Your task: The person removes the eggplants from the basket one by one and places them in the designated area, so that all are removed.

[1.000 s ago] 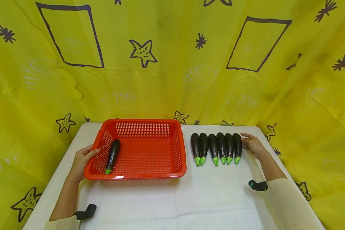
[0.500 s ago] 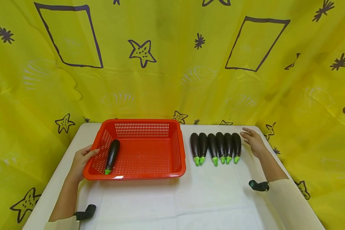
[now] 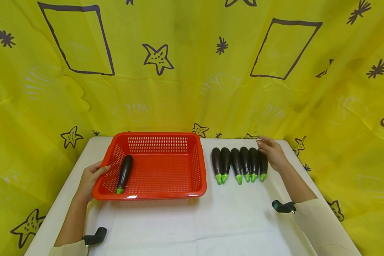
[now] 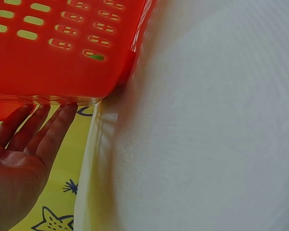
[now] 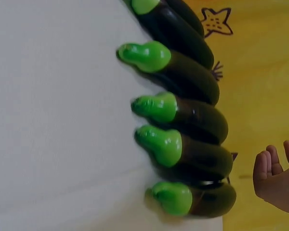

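A red plastic basket [image 3: 160,195] stands on the left of the table, with one dark eggplant [image 3: 125,173] lying along its left side. My left hand [image 3: 91,177] holds the basket's left rim, thumb over the top; in the left wrist view the left hand's fingers [image 4: 55,130] reach under the rim. To the basket's right, several eggplants lie in a row, green stem ends toward me. My right hand [image 3: 273,153] hovers over the top of the rightmost eggplant [image 3: 263,167], partly hiding it. In the right wrist view the right hand's fingers [image 5: 273,161] are apart from the eggplants and hold nothing.
A white cloth [image 3: 166,227] covers the table. Yellow curtain [image 3: 185,96] with drawn stars and shells hangs behind the table and along both sides. Each wrist carries a small black camera, the left one [image 3: 96,236] and the right one [image 3: 283,206].
My right hand has lifted from beside the rightmost eggplant and moved left over its top end. The left hand and the basket have stayed in place.
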